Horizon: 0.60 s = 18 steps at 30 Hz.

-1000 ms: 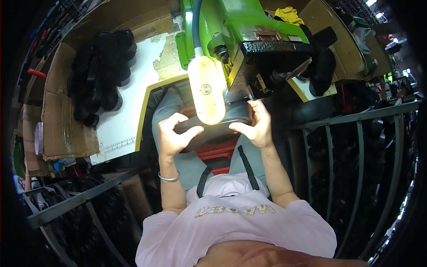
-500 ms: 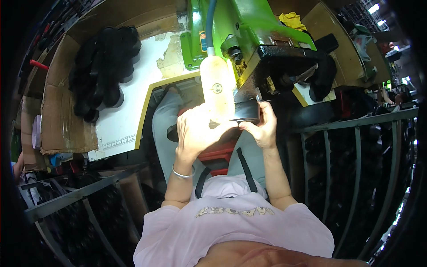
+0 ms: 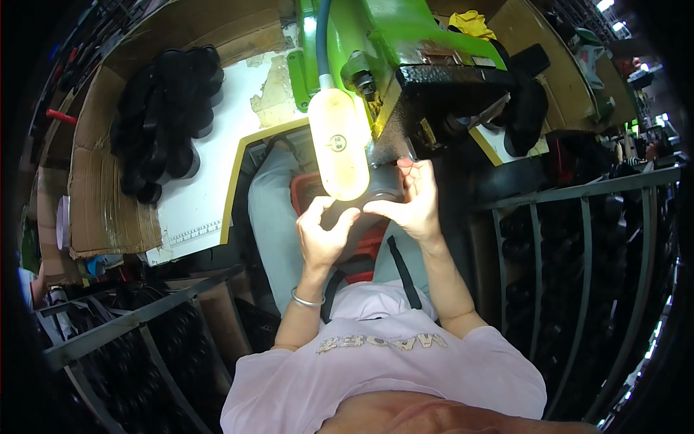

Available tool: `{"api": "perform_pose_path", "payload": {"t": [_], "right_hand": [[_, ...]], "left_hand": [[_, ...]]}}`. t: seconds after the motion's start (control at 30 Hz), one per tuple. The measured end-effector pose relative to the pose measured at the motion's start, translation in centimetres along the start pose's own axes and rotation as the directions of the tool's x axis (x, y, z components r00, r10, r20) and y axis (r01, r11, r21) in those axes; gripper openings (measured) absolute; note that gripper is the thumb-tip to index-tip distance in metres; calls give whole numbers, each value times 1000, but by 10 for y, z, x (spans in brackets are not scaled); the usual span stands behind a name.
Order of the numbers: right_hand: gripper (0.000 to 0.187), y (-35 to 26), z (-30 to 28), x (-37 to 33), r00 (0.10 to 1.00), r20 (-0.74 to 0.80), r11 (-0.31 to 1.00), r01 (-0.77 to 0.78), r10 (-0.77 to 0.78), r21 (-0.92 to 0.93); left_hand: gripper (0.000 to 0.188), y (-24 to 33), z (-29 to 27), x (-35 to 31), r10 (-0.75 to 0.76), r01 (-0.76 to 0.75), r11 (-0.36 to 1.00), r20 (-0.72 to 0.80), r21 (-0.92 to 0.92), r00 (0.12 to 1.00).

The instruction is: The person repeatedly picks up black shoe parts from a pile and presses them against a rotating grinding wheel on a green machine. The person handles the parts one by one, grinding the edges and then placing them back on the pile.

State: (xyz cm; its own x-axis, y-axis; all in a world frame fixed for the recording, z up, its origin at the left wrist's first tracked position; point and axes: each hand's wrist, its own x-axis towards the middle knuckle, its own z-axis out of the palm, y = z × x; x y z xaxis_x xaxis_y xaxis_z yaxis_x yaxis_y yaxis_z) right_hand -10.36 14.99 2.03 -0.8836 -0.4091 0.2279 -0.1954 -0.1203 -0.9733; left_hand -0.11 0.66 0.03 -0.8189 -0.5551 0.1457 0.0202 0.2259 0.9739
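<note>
A dark, smooth, curved piece [image 3: 383,186] sits below the black head of a green machine [image 3: 405,32], partly hidden by a glowing lamp. My right hand [image 3: 416,202] grips its right side, thumb along the near edge and fingers behind. My left hand [image 3: 319,235], with a bangle on the wrist, is just left of and nearer than the piece. Its thumb and forefinger are bent but apart, with nothing visible between them. The bright oblong lamp [image 3: 338,155] hangs on a dark cable over the gap between my hands.
At left, a cardboard box wall [image 3: 108,184] surrounds a pile of black rounded pieces [image 3: 163,119] on a white worktop [image 3: 191,210] with a yellow edge. Metal racks [image 3: 141,318] flank me, holding dark items. A yellow cloth [image 3: 471,24] lies behind the machine; a red stool [image 3: 361,249] is below.
My left hand has drawn back from the piece, toward me. My right hand stays on it, shifted slightly left. The lamp and machine appear a little further left in view.
</note>
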Motion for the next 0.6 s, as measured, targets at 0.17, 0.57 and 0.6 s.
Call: {"api": "perform_pose_path", "payload": {"t": [0.17,0.57,0.6], "right_hand": [[77,4,5,-2,999,29,999,44,-44,8],[60,-7,-16,-12,979,-81,930,-149,186,335],[60,-8,-15,-12,985,-76,943,-124,154,308]], "left_hand": [[36,-19,11,-11,81,-95,990,-132,-105,988],[33,58,-10,52,398,-455,853,245,256,884],[32,59,-11,54,386,-441,872,253,213,887]]}}
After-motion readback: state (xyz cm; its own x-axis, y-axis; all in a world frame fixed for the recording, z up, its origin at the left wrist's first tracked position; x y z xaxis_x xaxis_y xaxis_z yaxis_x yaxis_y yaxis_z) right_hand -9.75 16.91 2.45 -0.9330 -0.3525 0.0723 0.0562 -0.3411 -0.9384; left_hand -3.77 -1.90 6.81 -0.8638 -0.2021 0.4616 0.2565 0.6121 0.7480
